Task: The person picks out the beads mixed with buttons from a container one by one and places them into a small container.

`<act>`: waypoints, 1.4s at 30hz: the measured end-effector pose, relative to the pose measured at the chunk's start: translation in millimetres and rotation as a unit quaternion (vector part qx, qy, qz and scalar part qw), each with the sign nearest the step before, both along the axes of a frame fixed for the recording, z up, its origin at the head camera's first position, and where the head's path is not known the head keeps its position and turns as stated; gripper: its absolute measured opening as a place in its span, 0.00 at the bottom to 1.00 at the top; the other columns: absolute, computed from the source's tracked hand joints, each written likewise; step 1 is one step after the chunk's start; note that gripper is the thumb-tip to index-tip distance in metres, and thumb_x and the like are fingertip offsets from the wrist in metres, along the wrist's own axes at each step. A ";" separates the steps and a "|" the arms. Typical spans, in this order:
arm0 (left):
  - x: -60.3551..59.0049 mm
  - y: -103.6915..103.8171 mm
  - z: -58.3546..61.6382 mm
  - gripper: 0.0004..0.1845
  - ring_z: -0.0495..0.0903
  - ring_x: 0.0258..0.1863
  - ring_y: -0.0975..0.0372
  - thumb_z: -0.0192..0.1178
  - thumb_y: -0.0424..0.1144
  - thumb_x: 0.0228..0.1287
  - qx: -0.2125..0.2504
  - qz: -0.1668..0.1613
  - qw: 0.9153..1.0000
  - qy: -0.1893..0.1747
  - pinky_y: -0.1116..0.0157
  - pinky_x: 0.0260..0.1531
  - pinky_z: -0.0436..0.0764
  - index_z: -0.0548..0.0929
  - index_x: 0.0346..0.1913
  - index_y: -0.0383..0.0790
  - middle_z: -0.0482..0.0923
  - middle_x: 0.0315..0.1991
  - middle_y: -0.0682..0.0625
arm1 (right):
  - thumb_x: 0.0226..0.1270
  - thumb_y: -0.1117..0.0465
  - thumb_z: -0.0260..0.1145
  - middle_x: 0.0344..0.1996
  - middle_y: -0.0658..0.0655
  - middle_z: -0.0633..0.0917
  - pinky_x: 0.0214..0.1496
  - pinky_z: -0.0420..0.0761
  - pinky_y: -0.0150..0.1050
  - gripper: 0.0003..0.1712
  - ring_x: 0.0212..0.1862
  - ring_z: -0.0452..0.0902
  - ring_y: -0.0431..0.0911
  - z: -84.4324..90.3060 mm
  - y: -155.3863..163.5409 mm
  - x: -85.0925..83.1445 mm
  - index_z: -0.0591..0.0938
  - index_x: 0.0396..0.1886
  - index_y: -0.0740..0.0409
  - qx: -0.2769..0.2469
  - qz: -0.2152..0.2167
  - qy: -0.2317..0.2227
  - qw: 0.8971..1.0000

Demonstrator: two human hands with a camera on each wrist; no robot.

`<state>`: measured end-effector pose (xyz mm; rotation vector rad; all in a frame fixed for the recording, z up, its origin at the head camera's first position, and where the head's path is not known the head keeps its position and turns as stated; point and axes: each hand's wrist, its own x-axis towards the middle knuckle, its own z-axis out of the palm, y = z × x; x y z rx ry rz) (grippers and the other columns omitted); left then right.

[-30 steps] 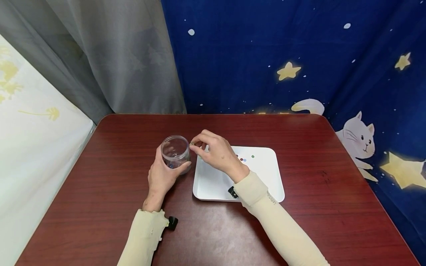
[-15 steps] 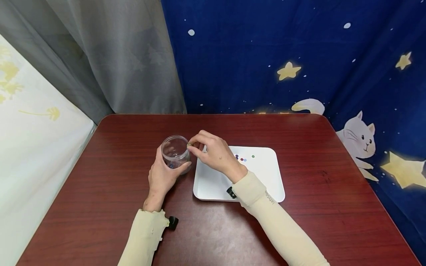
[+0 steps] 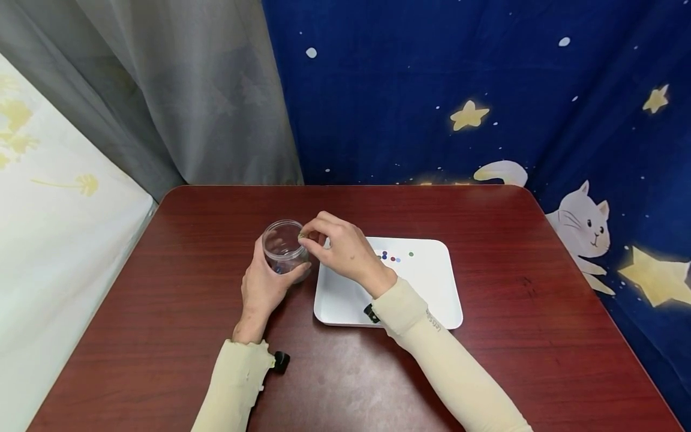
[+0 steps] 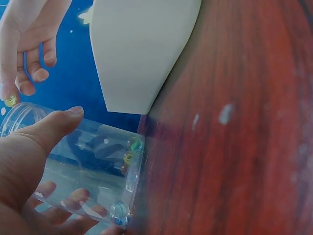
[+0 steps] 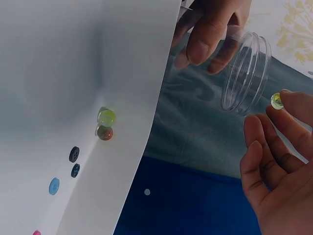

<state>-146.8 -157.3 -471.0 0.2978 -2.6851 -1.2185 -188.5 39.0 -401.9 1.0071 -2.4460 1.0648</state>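
My left hand [image 3: 263,285] grips a clear plastic jar [image 3: 284,243] around its side, thumb in front. The jar stands upright on the table with its mouth uncovered. Several marbles [image 4: 134,144] lie at its bottom in the left wrist view. Between thumb and forefinger, my right hand [image 3: 345,249] pinches a yellow-green glass marble [image 5: 277,101], right by the jar's rim. Beside the jar is a white tray [image 3: 351,300], partly covered by the right forearm. In the right wrist view it holds a yellow-green marble [image 5: 106,117], a reddish marble [image 5: 104,132] and several small buttons [image 5: 54,186].
The tray's raised wall [image 5: 132,147] stands between its contents and the jar. All of this is on a reddish-brown wooden table [image 3: 513,270]. Behind it hang a grey curtain [image 3: 205,90] and a blue star-patterned curtain [image 3: 378,90].
My right hand has moved slightly left with the marble, from beside the jar to its rim. More of the buttons on the tray now show. The left hand and jar have stayed put.
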 end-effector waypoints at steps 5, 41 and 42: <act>0.4 -0.2 -0.7 0.59 0.83 0.59 0.41 0.78 0.64 0.49 0.001 -0.002 1.000 0.001 0.40 0.55 0.78 0.56 0.82 0.60 0.81 0.66 0.41 | 0.72 0.54 0.72 0.36 0.44 0.83 0.36 0.76 0.29 0.06 0.37 0.82 0.38 -0.5 -2.8 1.1 0.89 0.45 0.47 0.005 0.003 0.000 1.000; 0.8 -0.2 -0.7 0.59 0.83 0.58 0.41 0.78 0.64 0.51 0.004 -0.004 1.000 0.001 0.40 0.55 0.78 0.55 0.82 0.59 0.81 0.65 0.41 | 0.72 0.51 0.72 0.39 0.48 0.82 0.36 0.77 0.28 0.11 0.38 0.84 0.41 -2.9 -9.7 -4.1 0.89 0.47 0.50 0.035 -0.002 -0.012 0.999; 0.8 -0.2 -0.7 0.59 0.83 0.58 0.41 0.78 0.64 0.50 0.004 -0.004 1.000 0.001 0.40 0.55 0.78 0.55 0.82 0.59 0.81 0.65 0.41 | 0.72 0.51 0.72 0.39 0.48 0.82 0.36 0.77 0.28 0.11 0.38 0.83 0.41 -2.9 -9.7 -4.1 0.89 0.47 0.50 0.035 -0.003 -0.012 0.999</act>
